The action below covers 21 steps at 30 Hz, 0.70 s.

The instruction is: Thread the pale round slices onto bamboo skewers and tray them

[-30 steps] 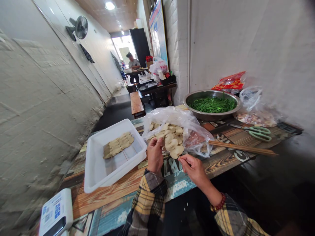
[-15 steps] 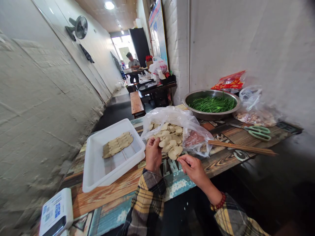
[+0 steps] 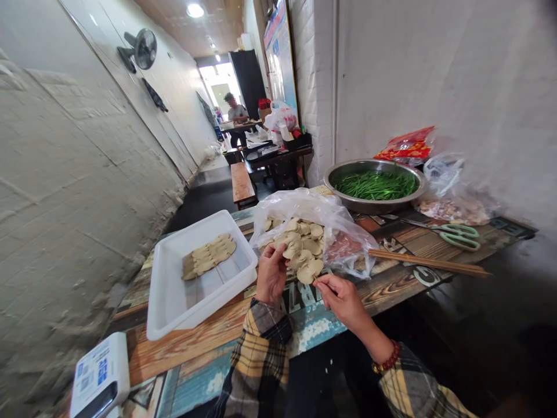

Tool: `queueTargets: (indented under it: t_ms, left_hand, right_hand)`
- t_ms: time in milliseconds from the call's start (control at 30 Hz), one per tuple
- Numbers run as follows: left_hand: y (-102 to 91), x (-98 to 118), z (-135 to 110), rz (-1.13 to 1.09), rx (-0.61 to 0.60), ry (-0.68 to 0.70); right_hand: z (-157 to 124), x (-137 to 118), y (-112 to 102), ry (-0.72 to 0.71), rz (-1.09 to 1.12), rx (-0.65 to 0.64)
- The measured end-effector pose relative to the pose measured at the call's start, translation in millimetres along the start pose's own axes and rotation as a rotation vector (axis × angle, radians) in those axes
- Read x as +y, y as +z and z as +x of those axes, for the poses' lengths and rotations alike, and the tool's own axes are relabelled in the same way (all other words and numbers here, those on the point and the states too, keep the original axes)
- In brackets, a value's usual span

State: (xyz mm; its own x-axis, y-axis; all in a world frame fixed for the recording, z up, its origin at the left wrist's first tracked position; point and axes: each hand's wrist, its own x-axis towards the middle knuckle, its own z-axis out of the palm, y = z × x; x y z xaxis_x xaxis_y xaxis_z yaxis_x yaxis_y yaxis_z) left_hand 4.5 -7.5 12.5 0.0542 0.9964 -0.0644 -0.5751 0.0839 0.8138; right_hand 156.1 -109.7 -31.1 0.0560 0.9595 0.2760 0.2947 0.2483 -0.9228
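Note:
My right hand (image 3: 343, 296) pinches the lower end of a thin wooden skewer (image 3: 315, 278), which has a round beige slice (image 3: 310, 270) threaded near the fingers. Up and to the left, my left hand (image 3: 270, 276) is closed at the edge of the slices, its fingertips pressed on a beige slice; the grip is partly hidden. Loose slices (image 3: 315, 231) spill from the mouth of a clear plastic bag (image 3: 300, 200) just behind both hands. Left of them, a white plastic tray (image 3: 163, 302) contains filled skewers of slices (image 3: 209, 255) lying side by side.
A steel basin (image 3: 374, 203) of green chives stands at the back right. Before it lie green-handled scissors (image 3: 459, 235) and a bundle of bare skewers (image 3: 426, 262). A white device (image 3: 100, 371) sits at the table's left corner. Another person (image 3: 235, 110) sits far back.
My left hand's fingers have shifted slightly at the slices. My right hand keeps its pinch on the skewer in nearly the same place.

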Motion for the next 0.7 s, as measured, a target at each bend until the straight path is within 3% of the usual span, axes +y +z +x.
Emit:
queueTargets:
  t_ms: [200, 400, 700]
  left_hand:
    - [2.3, 0, 0, 0.008, 0.039, 0.011]
    - [2.8, -5, 1, 0.064, 0.062, 0.137]
    - [10.4, 0, -7, -0.173, -0.032, -0.024]
  right_hand:
    - [1, -1, 0, 0.004, -0.001, -0.001]
    - [0, 1, 1, 0.012, 0.006, 0.006]
    - [0, 2, 2, -0.010, 0.003, 0.038]
